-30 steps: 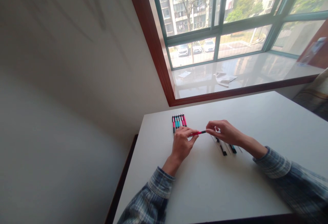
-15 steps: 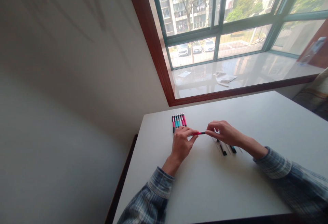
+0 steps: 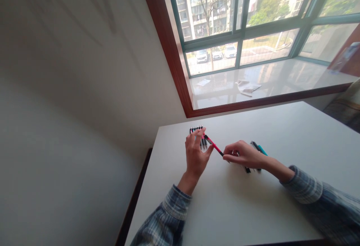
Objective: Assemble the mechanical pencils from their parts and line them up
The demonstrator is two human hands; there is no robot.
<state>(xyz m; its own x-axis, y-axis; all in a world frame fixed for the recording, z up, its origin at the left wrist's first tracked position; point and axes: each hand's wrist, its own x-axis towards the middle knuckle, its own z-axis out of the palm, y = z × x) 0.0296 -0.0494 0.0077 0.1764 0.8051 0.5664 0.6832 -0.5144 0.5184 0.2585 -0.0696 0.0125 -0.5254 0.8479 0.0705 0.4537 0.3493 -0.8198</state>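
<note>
A pink and black pen (image 3: 215, 146) slants between my hands above the table. My right hand (image 3: 242, 153) pinches its lower black end with thumb and fingertips. My left hand (image 3: 196, 154) is open, its fingers spread and its thumb beside the pen; whether the thumb touches it I cannot tell. Behind the left fingers lies a row of several pens (image 3: 204, 141), partly hidden by that hand. A teal pen piece (image 3: 262, 150) and dark pen parts (image 3: 255, 146) lie behind my right hand, and more parts show below it.
The white table (image 3: 242, 208) meets the wall on the left and the window's brown frame (image 3: 213, 112) at the back. On the sill lie a white cloth (image 3: 248, 87) and a slip of paper (image 3: 203, 83). Some fabric (image 3: 344, 101) is at the right edge.
The pen has gone from nearly level to slanting, its right end lower. My left fingers have opened off it and spread. My right hand has moved slightly down and left, still pinching the pen.
</note>
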